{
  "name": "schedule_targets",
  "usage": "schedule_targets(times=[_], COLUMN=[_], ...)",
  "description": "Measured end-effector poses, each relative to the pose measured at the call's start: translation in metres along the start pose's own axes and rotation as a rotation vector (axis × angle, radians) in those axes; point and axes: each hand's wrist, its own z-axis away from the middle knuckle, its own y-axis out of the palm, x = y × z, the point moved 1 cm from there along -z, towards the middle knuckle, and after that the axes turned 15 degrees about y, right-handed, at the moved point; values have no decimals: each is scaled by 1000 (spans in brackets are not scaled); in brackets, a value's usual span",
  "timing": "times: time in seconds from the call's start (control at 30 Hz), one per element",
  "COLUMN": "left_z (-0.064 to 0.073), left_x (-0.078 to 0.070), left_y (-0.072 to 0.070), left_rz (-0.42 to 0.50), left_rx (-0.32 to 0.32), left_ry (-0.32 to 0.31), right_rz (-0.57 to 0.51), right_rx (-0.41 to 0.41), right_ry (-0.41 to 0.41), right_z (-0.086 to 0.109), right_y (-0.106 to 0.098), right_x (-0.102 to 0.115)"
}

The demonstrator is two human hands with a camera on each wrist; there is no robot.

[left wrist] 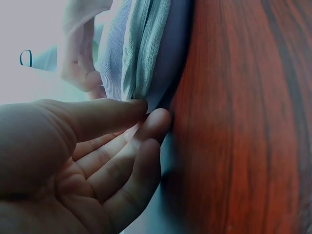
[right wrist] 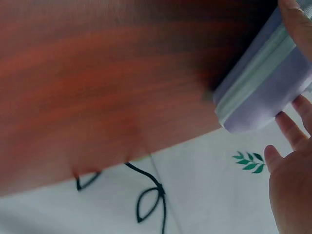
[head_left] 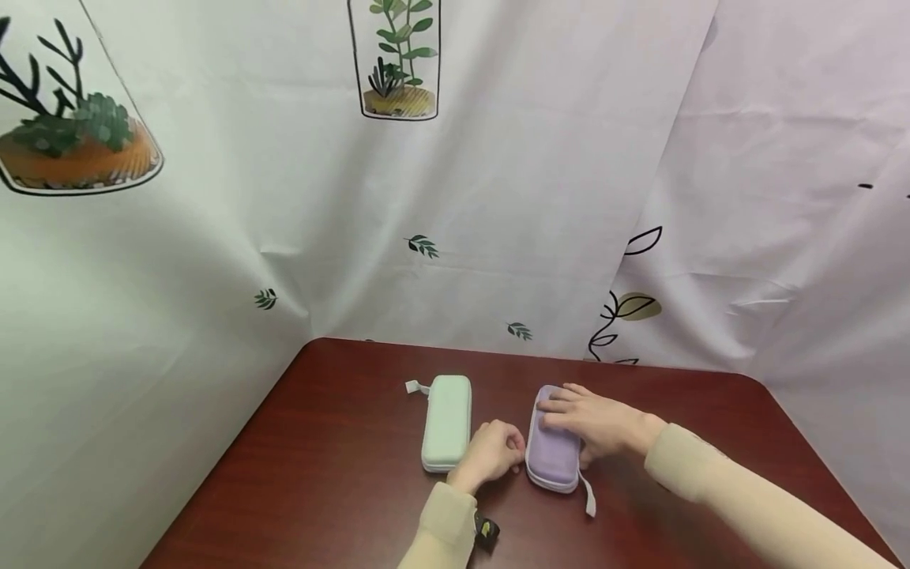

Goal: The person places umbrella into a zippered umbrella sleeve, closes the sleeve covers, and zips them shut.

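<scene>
A purple zippered case [head_left: 553, 450] lies on the table with a pale zipper band around its side and a white strap [head_left: 591, 496] at its near right corner. My right hand [head_left: 593, 419] holds it from the right, fingers spread over the top and thumb down its side. At the left side my left hand [head_left: 492, 452] has its fingers curled. In the left wrist view its thumb and forefinger pinch at the zipper [left wrist: 141, 63]; a zipper pull there cannot be made out. Left of that hand lies a mint green zippered case [head_left: 447, 423], closed.
The dark red wooden table [head_left: 320, 458] reaches back to a white cloth wall [head_left: 498, 197] printed with plants. From the mint case a short white strap [head_left: 415, 386] sticks out at the upper left. A small black object [head_left: 486, 531] sits at the left wrist.
</scene>
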Motion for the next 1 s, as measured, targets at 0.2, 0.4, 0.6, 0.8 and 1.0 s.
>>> schedule_targets(times=[0.2, 0.4, 0.6, 0.8, 1.0], left_z=[1, 1, 1, 1, 0], left_x=[2, 5, 6, 8, 10], left_y=[-3, -3, -6, -7, -11], left_rz=[6, -36, -46, -28, -27], left_rx=[-32, -65, -74, -70, -68], left_ry=[-12, -14, -13, -9, -15], right_rz=[-96, -162, -225, -304, -362], right_rx=[-31, -79, -141, -143, -136], right_ry=[45, 122, 218, 291, 395], right_z=[2, 6, 9, 12, 14], right_y=[5, 9, 16, 21, 25], right_x=[-1, 2, 2, 2, 4])
